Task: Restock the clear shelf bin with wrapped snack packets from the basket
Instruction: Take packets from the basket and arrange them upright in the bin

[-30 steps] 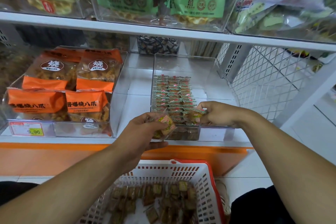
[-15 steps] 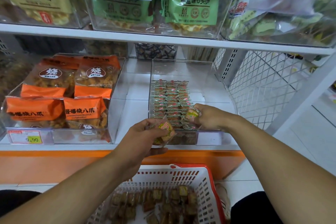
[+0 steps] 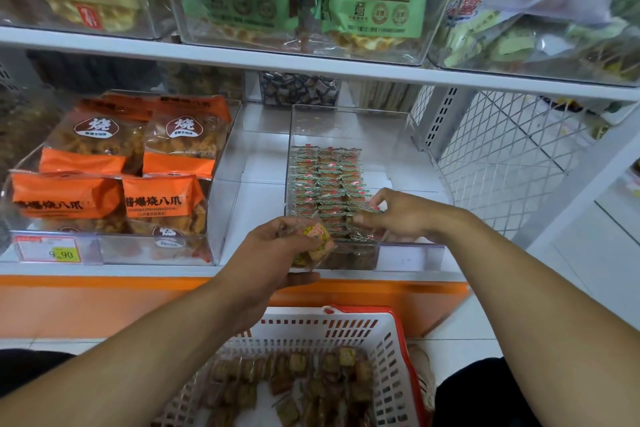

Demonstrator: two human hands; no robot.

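Note:
The clear shelf bin (image 3: 410,250) stands on the lower shelf with neat rows of small wrapped snack packets (image 3: 325,177) along its left side. My right hand (image 3: 405,215) reaches over the bin's front wall and pinches one packet (image 3: 366,210) between thumb and forefinger, down at the near end of the rows. My left hand (image 3: 273,253) hovers just in front of the bin and grips a few yellow-and-red held packets (image 3: 317,239). Below, the white basket with a red rim (image 3: 388,333) holds several more loose packets (image 3: 298,381).
A second clear bin (image 3: 221,184) with orange snack bags (image 3: 93,198) sits to the left. The upper shelf edge (image 3: 311,69) overhangs, carrying bins of green bags (image 3: 374,0). A white wire mesh panel (image 3: 502,156) closes the shelf's right side.
My right hand has lowered its packet onto the near end of the rows in the bin. My left hand has stayed in place with its packets. The view has dipped slightly.

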